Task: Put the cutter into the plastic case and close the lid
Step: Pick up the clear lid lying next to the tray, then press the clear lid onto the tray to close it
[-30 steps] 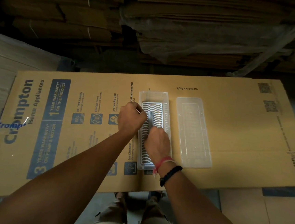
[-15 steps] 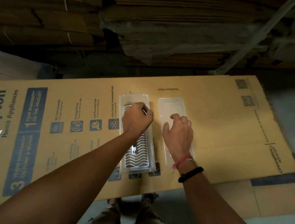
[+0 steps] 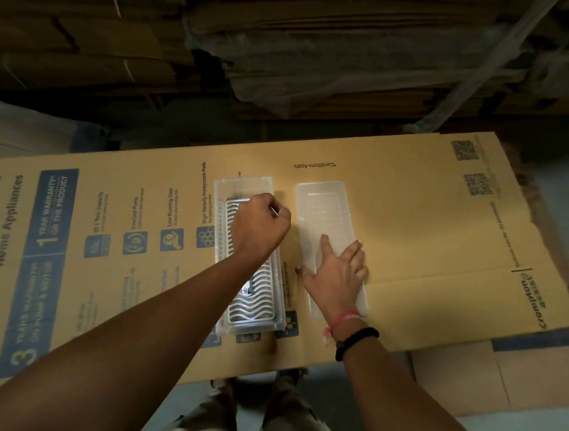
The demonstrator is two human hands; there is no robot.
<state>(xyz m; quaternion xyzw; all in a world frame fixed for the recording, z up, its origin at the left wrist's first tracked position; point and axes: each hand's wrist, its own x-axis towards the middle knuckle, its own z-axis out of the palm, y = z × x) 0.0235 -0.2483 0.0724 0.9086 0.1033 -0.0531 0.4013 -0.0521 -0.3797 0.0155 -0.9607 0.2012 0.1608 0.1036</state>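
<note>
Cutter: white, wavy-bladed, lying in case. Left hand: fisted over its far end, apparently seating it; what the fingers pinch is unclear. Lid: just beside case, right hand spread flat on it, ready to lift.

The cutter's middle is hidden by the left forearm; the lid's near half is covered by the right hand.
</note>
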